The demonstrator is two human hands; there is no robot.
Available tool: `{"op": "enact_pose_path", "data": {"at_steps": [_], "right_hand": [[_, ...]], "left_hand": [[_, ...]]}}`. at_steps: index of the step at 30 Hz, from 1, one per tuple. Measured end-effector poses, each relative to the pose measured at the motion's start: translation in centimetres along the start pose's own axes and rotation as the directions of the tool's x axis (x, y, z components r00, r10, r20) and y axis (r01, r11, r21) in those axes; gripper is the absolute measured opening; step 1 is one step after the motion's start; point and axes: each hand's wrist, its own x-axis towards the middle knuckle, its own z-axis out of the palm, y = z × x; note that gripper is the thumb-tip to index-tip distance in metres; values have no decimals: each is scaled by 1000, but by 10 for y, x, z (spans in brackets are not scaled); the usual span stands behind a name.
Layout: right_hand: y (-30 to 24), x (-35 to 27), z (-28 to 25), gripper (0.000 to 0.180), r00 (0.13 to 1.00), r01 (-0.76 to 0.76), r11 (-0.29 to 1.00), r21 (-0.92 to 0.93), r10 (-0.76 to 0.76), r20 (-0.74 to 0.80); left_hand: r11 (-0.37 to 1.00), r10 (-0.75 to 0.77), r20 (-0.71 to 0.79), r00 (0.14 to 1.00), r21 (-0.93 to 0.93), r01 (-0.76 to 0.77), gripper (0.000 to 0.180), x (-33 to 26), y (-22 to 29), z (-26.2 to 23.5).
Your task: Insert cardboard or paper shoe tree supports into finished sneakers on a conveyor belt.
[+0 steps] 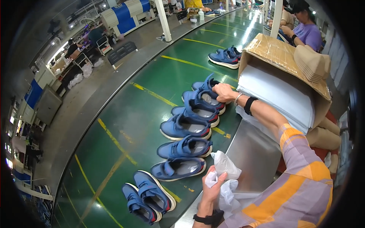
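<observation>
Holding white paper (227,166), touching a blue shoe (195,96)

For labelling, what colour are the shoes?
The shoes are mostly blue, best seen in the head view.

Matt, cloth-looking stuff is seen on the shoes (173,128), kinda glossy, plasticky finish on the belt (125,110), smooth metal on the tabletop (253,152).

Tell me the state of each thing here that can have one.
Left hand: closed on a white paper wad.
Right hand: fingers bent down at the blue shoes.
Blue shoes: upright, openings up.
Cardboard box: open, white sheets inside.
Beige pieces: nested, atop the box.
Green belt: running or stopped, can't tell.
</observation>
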Motion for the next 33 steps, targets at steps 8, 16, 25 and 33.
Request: {"op": "enact_pose_path", "data": {"at_steps": [8, 16, 25, 33], "right_hand": [[-90, -60, 13, 29, 987, 162, 981, 103, -160, -28], [-114, -137, -54, 57, 937, 335, 701, 629, -180, -299], [-50, -154, -70, 44, 978, 207, 789, 579, -189, -93], [-67, -64, -27, 62, 982, 145, 987, 69, -152, 108]], "left_hand": [[998, 42, -22, 999, -37, -42, 33, 8, 39, -6], [965, 163, -335, 928, -143, -221, 20, 42, 57, 6], [948, 260, -165, 951, 228, -220, 38, 45, 54, 36], [657, 378, -226, 898, 748, -88, 29, -16, 21, 18]]}}
